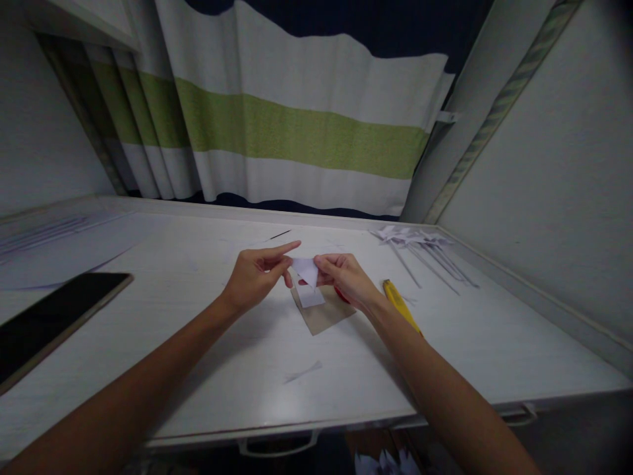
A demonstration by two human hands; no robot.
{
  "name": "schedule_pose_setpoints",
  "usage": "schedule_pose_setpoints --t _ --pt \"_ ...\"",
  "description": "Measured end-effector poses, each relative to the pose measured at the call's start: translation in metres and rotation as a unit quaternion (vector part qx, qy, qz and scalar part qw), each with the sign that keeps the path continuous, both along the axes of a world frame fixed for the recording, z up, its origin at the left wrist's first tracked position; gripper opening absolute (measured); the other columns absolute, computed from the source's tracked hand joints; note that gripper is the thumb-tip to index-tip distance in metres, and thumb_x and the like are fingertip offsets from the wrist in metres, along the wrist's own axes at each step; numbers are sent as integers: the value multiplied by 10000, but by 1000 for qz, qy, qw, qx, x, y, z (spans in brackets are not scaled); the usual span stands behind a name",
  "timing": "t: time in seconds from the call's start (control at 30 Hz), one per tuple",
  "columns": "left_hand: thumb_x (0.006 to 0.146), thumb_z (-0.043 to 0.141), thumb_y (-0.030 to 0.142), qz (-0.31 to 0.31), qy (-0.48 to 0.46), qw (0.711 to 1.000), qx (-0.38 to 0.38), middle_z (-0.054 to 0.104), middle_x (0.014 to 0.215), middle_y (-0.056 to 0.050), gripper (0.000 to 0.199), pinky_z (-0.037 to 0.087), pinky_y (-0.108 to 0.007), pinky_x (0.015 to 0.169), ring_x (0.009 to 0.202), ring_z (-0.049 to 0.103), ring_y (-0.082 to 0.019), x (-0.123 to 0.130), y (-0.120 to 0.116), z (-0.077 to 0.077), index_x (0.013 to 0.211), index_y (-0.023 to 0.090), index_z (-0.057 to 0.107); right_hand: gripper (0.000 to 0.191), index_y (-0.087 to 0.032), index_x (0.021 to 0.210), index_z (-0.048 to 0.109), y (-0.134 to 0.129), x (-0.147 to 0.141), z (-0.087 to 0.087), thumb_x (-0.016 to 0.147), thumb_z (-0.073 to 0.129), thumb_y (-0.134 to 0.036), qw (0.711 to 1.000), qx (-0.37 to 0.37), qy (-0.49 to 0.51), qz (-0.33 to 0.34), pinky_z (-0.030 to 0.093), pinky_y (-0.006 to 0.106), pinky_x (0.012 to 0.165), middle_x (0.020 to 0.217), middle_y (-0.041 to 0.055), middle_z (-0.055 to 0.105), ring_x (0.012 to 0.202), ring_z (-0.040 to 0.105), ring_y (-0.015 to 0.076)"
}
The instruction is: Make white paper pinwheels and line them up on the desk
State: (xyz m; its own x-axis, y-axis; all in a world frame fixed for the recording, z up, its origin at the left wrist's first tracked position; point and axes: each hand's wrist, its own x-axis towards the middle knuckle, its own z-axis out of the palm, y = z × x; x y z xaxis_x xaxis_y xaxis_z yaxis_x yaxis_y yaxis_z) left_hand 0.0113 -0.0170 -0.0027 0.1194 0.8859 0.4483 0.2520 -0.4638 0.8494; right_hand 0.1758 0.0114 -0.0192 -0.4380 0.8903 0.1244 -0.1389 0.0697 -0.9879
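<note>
A small folded piece of white paper (305, 269) is held up between my two hands, over the middle of the table. My left hand (260, 274) pinches its left edge between thumb and fingers, with the index finger stretched out to the right. My right hand (346, 277) grips the right edge of the same paper. Below it, a white paper square (311, 297) lies on a brownish-grey card (321, 320). Something red (341, 295) shows partly beneath my right hand; its kind is hidden.
A yellow cutter (400, 305) lies right of my right forearm. White paper pinwheel-like shapes on thin sticks (415, 239) rest at the back right. A dark tablet or phone (59, 320) and paper sheets (93, 247) are at the left. A thin dark stick (280, 234) lies behind my hands.
</note>
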Motion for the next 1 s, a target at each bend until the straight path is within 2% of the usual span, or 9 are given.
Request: schedule_pose_setpoints --t 0.1,0.2,0.33,0.47,0.6,0.77,0.9,1.0 --pt "677 551 140 8 -13 1000 -22 604 498 15 373 432 -215 519 425 534 -87 0 0 3 1047 93 567 224 -112 591 547 -1 1 1 650 620 -315 998 -1 -49 26 425 208 538 590 33 616 577 597 113" --pt "668 551 130 1 -12 999 -43 599 469 18 388 427 -212 509 419 534 -90 0 0 6 1054 88 561 222 -120 545 502 -2 2 0 636 640 -268 998 -25 -52 39 434 206 534 557 31 617 592 615 129" --pt "674 547 139 -4 -5 998 -59 605 455 8 415 396 -194 469 425 533 -90 -3 0 7 1087 92 537 166 -109 634 543 -3 2 1 664 618 -254 995 -61 -37 66 465 237 590 622 40 636 570 611 110" --pt "678 551 168 -2 9 998 -64 612 456 -7 433 335 -184 410 400 500 -83 -6 2 5 1104 99 525 116 -108 662 544 -4 5 2 652 629 -186 988 -80 -33 124 461 230 656 631 34 633 625 614 105" --pt "676 553 187 -4 18 997 -79 606 438 -10 451 250 -181 355 340 413 -65 -8 3 4 1117 102 514 95 -115 666 532 -6 8 5 648 621 -142 982 -77 -43 166 449 200 620 665 27 630 601 591 79" --pt "665 553 177 -8 -10 996 -91 598 424 -12 463 251 -182 363 344 417 -67 -5 2 4 1119 97 512 260 -131 900 509 -10 7 11 657 602 -134 979 -77 -56 180 439 203 585 721 22 620 573 563 70" --pt "646 566 189 -4 -30 995 -97 596 419 -19 476 264 -188 363 347 429 -72 -7 5 2 1107 80 522 247 -132 899 490 -9 10 11 669 582 -136 977 -58 -71 195 432 202 578 732 23 612 571 562 70" --pt "640 572 190 42 -64 994 -83 592 415 -9 484 268 -183 361 338 405 -61 -14 11 3 1105 68 520 361 -142 987 445 -6 14 9 657 589 -114 971 -75 -89 208 438 218 564 729 16 613 546 570 81"
